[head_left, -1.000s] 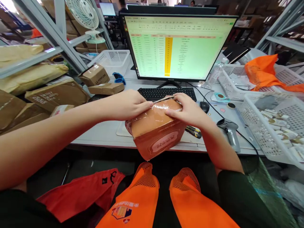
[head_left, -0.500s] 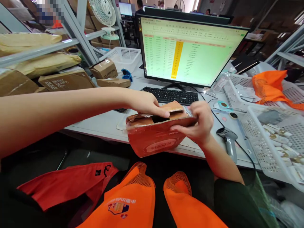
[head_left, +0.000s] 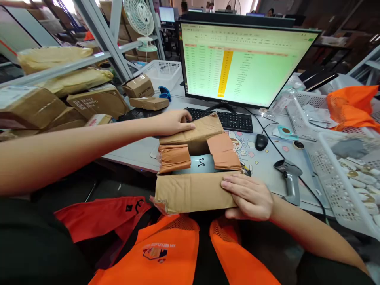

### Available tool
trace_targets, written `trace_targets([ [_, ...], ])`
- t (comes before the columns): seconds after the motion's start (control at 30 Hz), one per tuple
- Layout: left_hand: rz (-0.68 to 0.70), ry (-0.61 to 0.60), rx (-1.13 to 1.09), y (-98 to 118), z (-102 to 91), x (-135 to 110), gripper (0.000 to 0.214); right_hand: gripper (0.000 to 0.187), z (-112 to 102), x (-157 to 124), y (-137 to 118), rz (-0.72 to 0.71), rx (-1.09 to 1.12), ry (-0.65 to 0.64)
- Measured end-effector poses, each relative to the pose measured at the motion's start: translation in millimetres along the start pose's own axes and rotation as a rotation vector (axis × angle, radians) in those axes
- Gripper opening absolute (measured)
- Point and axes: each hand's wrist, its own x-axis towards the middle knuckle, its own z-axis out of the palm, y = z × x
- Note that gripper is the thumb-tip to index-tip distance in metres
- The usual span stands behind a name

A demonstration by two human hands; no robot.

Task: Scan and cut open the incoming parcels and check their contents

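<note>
A desk [head_left: 130,152]; at its near edge, before a keyboard [head_left: 237,122], an opened cardboard box [head_left: 226,152], long side running left to right; its far flap [head_left: 202,128] and near flap [head_left: 192,194] are folded outward; the left hand [head_left: 172,122] curls at the far flap, the right hand [head_left: 251,196] lies on the near flap, fingers together; I cannot tell whether either pinches; inside, between the hands, sits a pale blue thing [head_left: 192,163], its visible strip running left to right, looking slightly nearer the right fingers; short side flaps cover its ends, so its full shape is hidden; its black squiggle is unreadable.
</note>
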Motion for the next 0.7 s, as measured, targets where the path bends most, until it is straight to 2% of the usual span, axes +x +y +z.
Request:
trace_targets([
  [0.03,0.078,0.059,0.003,8,0.5,-14,0.053,0.029,-5,8,-2,-0.033,-0.006,-0.027],
  [0.07,0.193,0.100,0.009,16,0.1,-30,0.050,0.032,-12,17,-4,-0.004,-0.006,-0.085],
  [0.13,0.484,0.091,0.044,33,0.3,-65,0.042,0.029,-29,42,-9,0.124,0.004,-0.254],
  [0.2,0.693,0.131,0.116,42,6.2,-98,0.036,0.028,-44,71,-12,0.222,0.038,-0.437],
  [0.27,0.763,0.228,0.178,43,17.9,-123,0.034,0.031,-47,100,-8,0.249,0.076,-0.601],
  [0.33,0.725,0.353,0.217,38,31.4,-139,0.034,0.033,-35,120,1,0.213,0.057,-0.682],
  [0.43,0.661,0.612,0.213,27,46.9,-154,0.031,0.032,-11,123,17,0.083,-0.047,-0.652],
  [0.5,0.631,0.789,0.132,23,53.0,-163,0.027,0.034,-6,111,22,-0.042,-0.058,-0.538],
  [0.6,0.599,0.939,-0.058,16,62.6,-177,0.030,0.037,-21,91,16,-0.118,0.001,-0.262],
  [0.67,0.574,0.977,-0.183,8,74.4,-184,0.032,0.034,-37,80,9,-0.057,0.007,-0.176],
  [0.7,0.508,0.973,-0.247,3,82.5,-186,0.033,0.031,-43,73,6,-0.033,-0.001,-0.166],
])
